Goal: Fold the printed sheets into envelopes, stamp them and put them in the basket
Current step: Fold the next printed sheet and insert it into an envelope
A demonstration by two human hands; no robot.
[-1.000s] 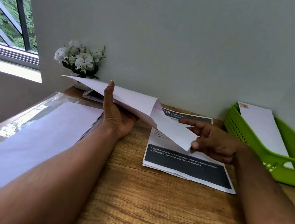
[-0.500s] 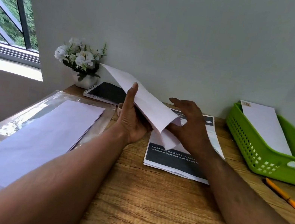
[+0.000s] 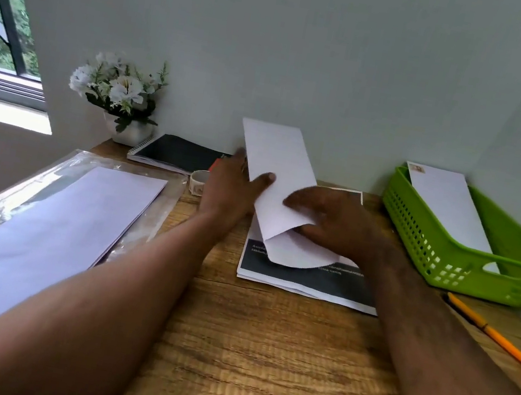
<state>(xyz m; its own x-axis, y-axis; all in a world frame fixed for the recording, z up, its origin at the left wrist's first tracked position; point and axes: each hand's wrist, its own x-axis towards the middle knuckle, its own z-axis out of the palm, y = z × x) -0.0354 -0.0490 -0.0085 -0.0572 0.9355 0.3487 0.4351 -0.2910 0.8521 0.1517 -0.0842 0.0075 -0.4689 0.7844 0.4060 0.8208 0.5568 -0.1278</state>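
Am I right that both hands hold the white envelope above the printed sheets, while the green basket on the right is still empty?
Not quite. The head view shows the green basket already holds a white envelope with a stamp. The rest stands: the left hand and right hand hold the white envelope above the printed sheets.

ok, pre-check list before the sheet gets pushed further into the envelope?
1. Left hand grips envelope: ok.
2. Right hand holds folded sheet at the envelope mouth: ok.
3. Sheet fully inside: not ok, rounded end sticks out.
4. Sheet creased flat: cannot tell, hidden by the hand.
5. Stamp roll within reach, beside the left hand: ok.
6. Green basket has room, one envelope in it: ok.
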